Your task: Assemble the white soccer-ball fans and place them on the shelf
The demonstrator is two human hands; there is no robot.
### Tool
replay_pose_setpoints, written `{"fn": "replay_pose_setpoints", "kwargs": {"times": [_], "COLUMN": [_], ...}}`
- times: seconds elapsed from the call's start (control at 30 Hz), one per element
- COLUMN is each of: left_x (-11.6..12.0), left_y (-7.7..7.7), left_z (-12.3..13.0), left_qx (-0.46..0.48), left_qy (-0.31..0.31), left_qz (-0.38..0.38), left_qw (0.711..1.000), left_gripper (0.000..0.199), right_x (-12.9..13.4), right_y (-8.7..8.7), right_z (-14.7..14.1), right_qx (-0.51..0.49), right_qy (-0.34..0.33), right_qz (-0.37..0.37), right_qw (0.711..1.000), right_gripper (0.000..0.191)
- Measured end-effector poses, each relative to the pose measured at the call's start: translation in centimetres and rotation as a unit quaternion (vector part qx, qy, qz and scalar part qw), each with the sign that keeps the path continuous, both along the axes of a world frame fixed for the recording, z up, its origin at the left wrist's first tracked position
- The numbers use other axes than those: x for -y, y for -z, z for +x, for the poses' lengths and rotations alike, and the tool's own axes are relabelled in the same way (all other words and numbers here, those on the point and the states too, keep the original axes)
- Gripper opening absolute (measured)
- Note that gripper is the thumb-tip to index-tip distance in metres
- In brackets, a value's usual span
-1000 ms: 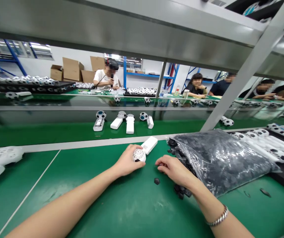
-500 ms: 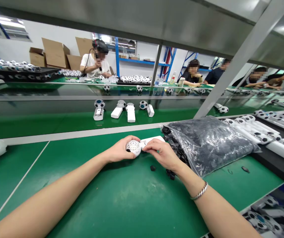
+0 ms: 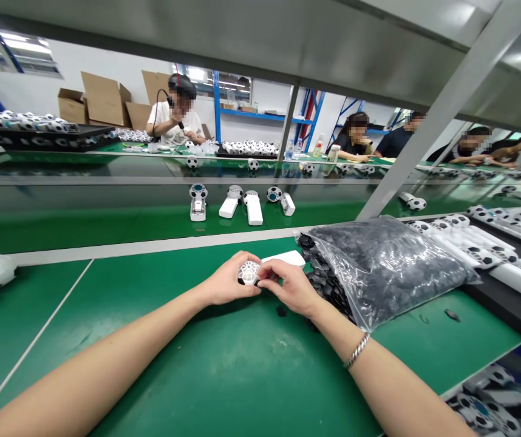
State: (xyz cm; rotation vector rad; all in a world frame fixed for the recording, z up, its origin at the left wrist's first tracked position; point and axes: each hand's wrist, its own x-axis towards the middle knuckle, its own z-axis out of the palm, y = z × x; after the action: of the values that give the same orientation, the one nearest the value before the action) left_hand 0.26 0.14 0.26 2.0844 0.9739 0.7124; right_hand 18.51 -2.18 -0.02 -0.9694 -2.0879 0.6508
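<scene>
My left hand (image 3: 231,280) is wrapped round the round, grille-fronted head of a white device (image 3: 248,273) with black patches. The white handle of this device points away to the right. At the right side of the round head, my right hand (image 3: 290,285) has its thumb and forefinger pinched together; whatever is between them is too small to make out. Just right of my right hand, black pieces (image 3: 328,285) spill from the mouth of a clear plastic bag (image 3: 397,261). One loose black piece (image 3: 281,311) lies on the green table (image 3: 224,370) below my right hand.
Several white devices (image 3: 254,208) lie on the green conveyor (image 3: 105,218) beyond the table. A black tray (image 3: 492,303) of devices is at the right, with a slanted metal post (image 3: 429,127) behind the bag. Several people sit across the line.
My right hand has moved slightly left and now touches the round head. The devices on the conveyor have shifted right in the view.
</scene>
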Motion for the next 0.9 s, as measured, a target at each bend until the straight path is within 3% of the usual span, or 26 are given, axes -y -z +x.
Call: {"fn": "replay_pose_setpoints", "kwargs": {"times": [0.43, 0.6, 0.7, 0.77, 0.83, 0.9], "left_x": [0.6, 0.8, 0.7, 0.5, -0.1, -0.9], "left_y": [0.5, 0.5, 0.5, 0.3, -0.2, -0.8], "left_z": [1.1, 1.3, 1.4, 1.1, 0.5, -0.2], "left_qx": [0.035, 0.048, 0.097, 0.178, 0.278, 0.349], "left_qy": [-0.049, -0.065, -0.079, -0.086, -0.102, -0.125], "left_qz": [-0.003, 0.017, -0.079, -0.199, -0.304, -0.354], "left_qw": [0.998, 0.997, 0.989, 0.96, 0.905, 0.859], "left_gripper": [0.037, 0.033, 0.038, 0.042, 0.039, 0.03], "right_x": [-0.9, -1.2, -1.5, -1.7, -1.7, -1.7], "right_y": [0.7, 0.7, 0.2, -0.3, -0.7, -1.0], "right_z": [0.4, 0.3, 0.5, 1.2, 2.2, 3.2], "right_qx": [-0.049, -0.007, 0.034, 0.077, 0.13, 0.168], "right_qy": [0.005, 0.018, 0.045, 0.07, 0.081, 0.095], "right_qz": [-0.082, -0.062, 0.006, 0.066, 0.101, 0.095], "right_qw": [0.995, 0.998, 0.998, 0.992, 0.983, 0.977], "right_gripper": [0.013, 0.014, 0.018, 0.034, 0.055, 0.059]}}
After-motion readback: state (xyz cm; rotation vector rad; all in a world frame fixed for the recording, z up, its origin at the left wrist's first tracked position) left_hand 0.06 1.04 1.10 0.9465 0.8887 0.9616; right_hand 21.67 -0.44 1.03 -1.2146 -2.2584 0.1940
